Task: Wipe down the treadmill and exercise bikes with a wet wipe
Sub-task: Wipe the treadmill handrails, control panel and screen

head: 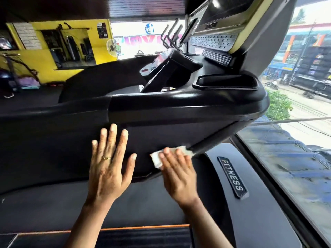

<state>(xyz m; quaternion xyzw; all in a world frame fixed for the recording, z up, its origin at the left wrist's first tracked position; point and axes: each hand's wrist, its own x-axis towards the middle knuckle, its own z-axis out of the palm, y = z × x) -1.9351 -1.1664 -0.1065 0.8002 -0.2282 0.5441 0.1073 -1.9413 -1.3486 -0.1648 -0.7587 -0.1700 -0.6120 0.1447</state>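
Pressing wet wipe (155,158) under flat right hand (179,174) at lower right corner of treadmill console (161,111), resting spread left hand (109,169) alongside, near FITNESS badge (232,176).

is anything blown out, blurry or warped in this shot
Head view: daylight through the window is washed out, while the black treadmill console reads dark with soft glare along its rim. The right hand and wipe are slightly motion-blurred, and the left hand is sharper. The wide lens bows the console's edges.
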